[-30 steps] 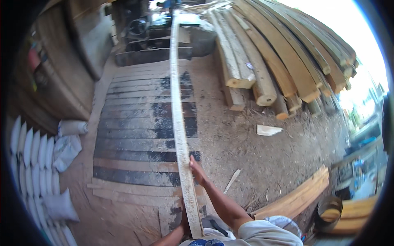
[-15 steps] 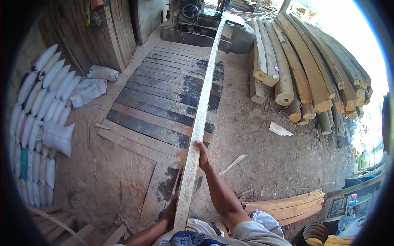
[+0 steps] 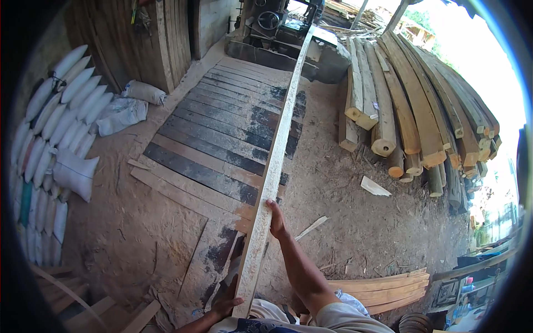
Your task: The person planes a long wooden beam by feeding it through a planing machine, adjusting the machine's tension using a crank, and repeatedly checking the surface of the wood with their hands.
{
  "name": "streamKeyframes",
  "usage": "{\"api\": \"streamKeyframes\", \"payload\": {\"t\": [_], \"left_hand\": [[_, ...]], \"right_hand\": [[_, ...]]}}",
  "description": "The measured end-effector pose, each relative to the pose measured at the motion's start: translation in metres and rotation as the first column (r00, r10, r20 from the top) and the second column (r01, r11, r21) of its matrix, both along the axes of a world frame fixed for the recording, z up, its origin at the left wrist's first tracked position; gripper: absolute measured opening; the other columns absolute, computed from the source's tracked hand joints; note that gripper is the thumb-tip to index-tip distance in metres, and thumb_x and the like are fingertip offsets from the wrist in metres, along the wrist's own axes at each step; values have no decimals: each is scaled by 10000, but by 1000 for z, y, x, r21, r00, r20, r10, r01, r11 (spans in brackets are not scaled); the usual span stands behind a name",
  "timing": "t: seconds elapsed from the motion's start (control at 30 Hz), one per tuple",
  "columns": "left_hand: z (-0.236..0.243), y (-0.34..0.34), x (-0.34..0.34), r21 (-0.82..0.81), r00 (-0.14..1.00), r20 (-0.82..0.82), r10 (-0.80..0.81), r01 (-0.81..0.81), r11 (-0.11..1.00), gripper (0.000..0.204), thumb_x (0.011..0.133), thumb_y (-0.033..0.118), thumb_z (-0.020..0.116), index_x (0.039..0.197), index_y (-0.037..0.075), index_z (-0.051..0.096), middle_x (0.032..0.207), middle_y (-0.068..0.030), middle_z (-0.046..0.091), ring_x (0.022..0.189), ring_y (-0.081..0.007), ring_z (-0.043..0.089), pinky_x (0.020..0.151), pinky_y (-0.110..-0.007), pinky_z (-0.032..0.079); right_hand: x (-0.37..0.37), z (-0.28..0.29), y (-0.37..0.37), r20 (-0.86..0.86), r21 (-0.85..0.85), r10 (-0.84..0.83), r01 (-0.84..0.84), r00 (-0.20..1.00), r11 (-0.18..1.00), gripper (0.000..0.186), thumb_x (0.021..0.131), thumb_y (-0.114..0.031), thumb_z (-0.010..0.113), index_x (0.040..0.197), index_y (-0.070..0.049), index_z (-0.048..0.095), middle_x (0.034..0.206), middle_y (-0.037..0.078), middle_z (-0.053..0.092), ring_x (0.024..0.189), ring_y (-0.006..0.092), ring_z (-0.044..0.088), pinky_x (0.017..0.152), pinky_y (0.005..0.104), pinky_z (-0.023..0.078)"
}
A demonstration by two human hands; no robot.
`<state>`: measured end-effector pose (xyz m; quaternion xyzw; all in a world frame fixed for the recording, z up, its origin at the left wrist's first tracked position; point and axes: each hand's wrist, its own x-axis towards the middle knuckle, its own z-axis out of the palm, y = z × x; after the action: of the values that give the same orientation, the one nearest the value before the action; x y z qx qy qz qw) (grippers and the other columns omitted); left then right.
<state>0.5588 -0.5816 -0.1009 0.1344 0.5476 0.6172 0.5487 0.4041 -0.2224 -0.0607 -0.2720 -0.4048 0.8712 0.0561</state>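
Note:
A long pale sawn beam (image 3: 276,155), rough and flecked with wood fibres, runs from my body up to a dark machine (image 3: 255,47) with a handwheel at the far end. My right hand (image 3: 276,221) grips the beam's right side at mid-lower length, thumb up along its edge. My left hand (image 3: 227,304) holds the beam from the left close to my body, most of its fingers hidden beneath it. Under the beam's middle lies a floor section of dark planks (image 3: 194,127), dusted with sawdust.
Stacked timbers (image 3: 416,111) fill the right side. Stacked white sacks (image 3: 61,122) and upright boards (image 3: 122,39) line the left. Loose offcuts (image 3: 375,186) lie on the dirt floor, with sawn boards (image 3: 377,291) at lower right and more (image 3: 83,305) at lower left.
Compared with a second ago, the view has turned, so the beam now slants toward the upper right and more of the sacks show. Both hands still hold it; my left hand shows more.

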Motion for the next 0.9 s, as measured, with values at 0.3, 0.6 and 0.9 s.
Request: {"api": "streamKeyframes", "payload": {"t": [0.3,0.6,0.9], "left_hand": [[83,88,-85,131,993,-101,60,-46,990,1104,758,445,658,1525,21,-13,1584,-199,95,1459,-256,110,1164,-359,126],[125,177,-171,133,999,-31,-13,17,991,1177,685,329,741,1535,69,-30,1542,-154,217,1408,-245,236,1139,-378,210],[88,251,-245,116,996,-92,-13,24,993,1156,662,340,746,1538,71,40,1533,-180,241,1377,-274,293,1103,-389,288]], "right_hand": [[-47,-4,56,-56,56,19,-16,998,998,601,904,-436,546,1372,-74,441,1035,28,556,881,137,547,767,291,460],[-121,17,133,-7,119,-84,85,996,989,564,850,-487,587,1211,-56,533,994,77,616,874,187,603,796,340,482],[-205,27,214,52,123,-113,106,992,987,570,832,-504,591,1181,-57,537,937,82,603,814,191,596,741,349,487]]}}
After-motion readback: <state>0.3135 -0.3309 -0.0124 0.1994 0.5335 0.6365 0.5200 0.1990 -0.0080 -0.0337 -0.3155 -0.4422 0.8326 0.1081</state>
